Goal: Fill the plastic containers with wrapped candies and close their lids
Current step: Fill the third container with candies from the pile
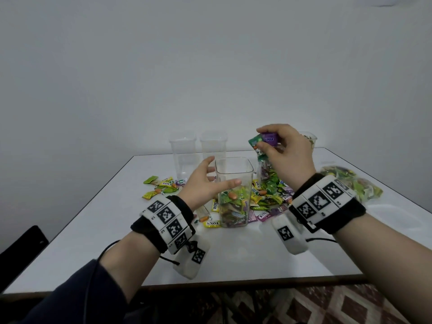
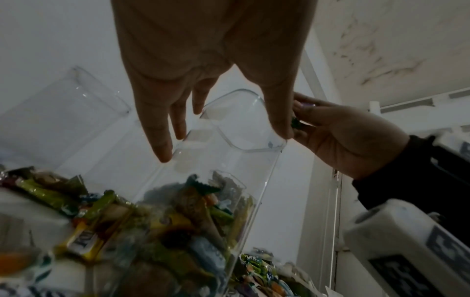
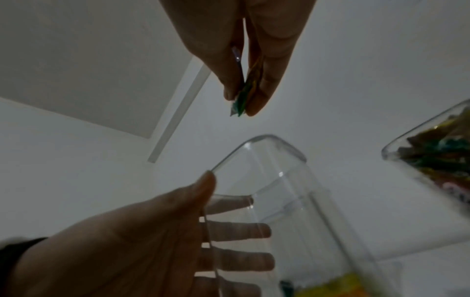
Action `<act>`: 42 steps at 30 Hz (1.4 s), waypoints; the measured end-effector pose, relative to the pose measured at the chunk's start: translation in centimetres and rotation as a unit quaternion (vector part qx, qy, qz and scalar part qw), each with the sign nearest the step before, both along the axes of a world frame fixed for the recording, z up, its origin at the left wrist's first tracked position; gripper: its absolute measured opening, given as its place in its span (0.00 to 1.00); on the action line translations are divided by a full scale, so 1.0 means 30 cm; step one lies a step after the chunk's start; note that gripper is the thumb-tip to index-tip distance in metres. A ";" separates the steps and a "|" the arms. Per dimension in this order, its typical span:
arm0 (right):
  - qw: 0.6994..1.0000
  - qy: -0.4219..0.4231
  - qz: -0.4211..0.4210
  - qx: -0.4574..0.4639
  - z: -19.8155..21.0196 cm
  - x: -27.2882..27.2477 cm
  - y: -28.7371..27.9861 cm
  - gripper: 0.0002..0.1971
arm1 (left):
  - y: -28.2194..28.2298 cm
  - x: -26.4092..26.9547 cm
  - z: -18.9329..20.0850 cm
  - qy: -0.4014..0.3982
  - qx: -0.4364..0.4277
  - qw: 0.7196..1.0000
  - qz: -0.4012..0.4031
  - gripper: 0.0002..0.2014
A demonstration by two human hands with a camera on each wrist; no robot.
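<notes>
Standing upright near the middle of the white table (image 1: 112, 230), a clear square container (image 1: 234, 183) is seen partly filled with wrapped candies, its top open and no lid on it. The left hand (image 1: 205, 181) is held around this container with fingers spread and nearly straight: the thumb lies along the near face, while the other fingers are seen through the plastic on the far side in the right wrist view; whether they press the wall cannot be told. The right hand (image 1: 284, 153) is raised above and to the right of the container's rim, and a few wrapped candies (image 1: 265, 142), green and purple, are pinched between its thumb and fingertips. In the right wrist view the pinched wrappers (image 3: 242, 94) are seen edge-on, above the open mouth of the container (image 3: 267, 160). Loose candies (image 1: 161, 185) are scattered on the table to the left of the container and heaped behind and to its right. Two empty clear containers (image 1: 184, 155) stand side by side at the far edge of the table. A further container (image 1: 309, 139) holding candies is partly hidden behind the right hand, and a clear bag of candies (image 1: 350, 183) lies at the table's right side.
</notes>
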State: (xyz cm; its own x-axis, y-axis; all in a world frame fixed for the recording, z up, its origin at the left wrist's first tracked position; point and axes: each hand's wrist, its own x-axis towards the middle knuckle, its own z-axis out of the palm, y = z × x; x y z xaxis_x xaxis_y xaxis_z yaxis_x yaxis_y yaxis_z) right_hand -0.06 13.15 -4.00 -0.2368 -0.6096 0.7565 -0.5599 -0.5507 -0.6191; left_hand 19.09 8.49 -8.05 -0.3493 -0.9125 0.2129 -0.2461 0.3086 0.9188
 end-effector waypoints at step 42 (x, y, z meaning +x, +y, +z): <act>0.789 0.423 0.005 0.446 -0.196 -0.198 0.157 0.32 | 0.057 0.273 -0.080 -0.498 -0.054 0.857 -0.121 0.40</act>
State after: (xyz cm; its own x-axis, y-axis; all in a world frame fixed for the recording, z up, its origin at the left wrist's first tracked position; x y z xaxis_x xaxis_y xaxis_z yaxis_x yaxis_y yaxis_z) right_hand -6.01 17.86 -9.87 0.1312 -0.9873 -0.0899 -0.9786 -0.1145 -0.1712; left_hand 27.28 10.20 -10.46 -0.5836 -0.7812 -0.2214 -0.8081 0.5320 0.2530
